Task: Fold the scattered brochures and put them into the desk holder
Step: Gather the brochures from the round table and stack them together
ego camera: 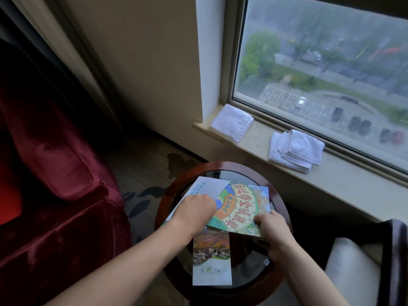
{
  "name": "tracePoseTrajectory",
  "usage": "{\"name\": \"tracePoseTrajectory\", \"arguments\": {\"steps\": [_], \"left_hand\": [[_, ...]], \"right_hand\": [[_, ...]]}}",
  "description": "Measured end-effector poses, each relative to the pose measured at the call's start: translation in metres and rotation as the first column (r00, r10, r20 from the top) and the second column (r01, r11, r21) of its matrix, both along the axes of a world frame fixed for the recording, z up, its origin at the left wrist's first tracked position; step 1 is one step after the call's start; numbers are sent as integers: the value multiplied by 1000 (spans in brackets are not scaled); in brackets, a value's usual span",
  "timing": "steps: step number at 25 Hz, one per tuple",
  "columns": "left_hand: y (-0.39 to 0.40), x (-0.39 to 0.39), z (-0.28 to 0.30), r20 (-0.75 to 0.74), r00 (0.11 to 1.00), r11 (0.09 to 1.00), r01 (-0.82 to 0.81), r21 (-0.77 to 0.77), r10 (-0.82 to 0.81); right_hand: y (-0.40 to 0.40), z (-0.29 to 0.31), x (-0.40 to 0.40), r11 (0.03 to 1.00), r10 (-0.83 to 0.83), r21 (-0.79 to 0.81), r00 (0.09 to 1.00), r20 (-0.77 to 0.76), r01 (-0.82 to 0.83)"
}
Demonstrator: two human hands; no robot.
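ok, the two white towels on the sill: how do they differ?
The left towel is folded flat and neat; the right towel is bulkier, loosely folded with rumpled layers. The left one sits in the sill's corner by the wall, the right one further along. Both are white and lie on the window sill.

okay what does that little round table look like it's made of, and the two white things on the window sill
Round table: likely dark reddish wood with a glossy varnish, since its rim shines; the top seems to be a glass inset, reflecting the window light. The two white items, a flat one and a bunched one, look like folded terry cotton towels: soft matte pile, stitched hems, stacked layers.
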State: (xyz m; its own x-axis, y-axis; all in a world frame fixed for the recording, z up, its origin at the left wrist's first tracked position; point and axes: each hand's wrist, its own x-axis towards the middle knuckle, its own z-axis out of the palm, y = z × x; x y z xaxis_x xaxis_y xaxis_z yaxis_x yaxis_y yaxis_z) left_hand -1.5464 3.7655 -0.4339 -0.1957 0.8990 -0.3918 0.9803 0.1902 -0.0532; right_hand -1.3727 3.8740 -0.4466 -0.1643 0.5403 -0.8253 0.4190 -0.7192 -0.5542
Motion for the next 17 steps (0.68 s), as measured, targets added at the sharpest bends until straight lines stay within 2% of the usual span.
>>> {"name": "tracePoseTrajectory", "arguments": {"steps": [4,6,9,13,17], "left_hand": [[-3,1,-2,40,999,999,-32,20,32],[-1,3,-1,51,997,998,-56,41,54],[0,6,3,72,994,996,-80,45,76],[0,20,3,70,995,997,-67,27,65],[3,30,2,51,988,982,-149,117,144]], "right_hand": [[0,-6,0,975,143,157,986,89,-156],[1,-4,-1,961,189,182,975,118,-209],[1,-2,-1,985,148,85,989,20,-149],[-4,-7,-3,970,176,162,984,31,-179],[-26,-14,-14,992,86,98,996,-28,-83]]}}
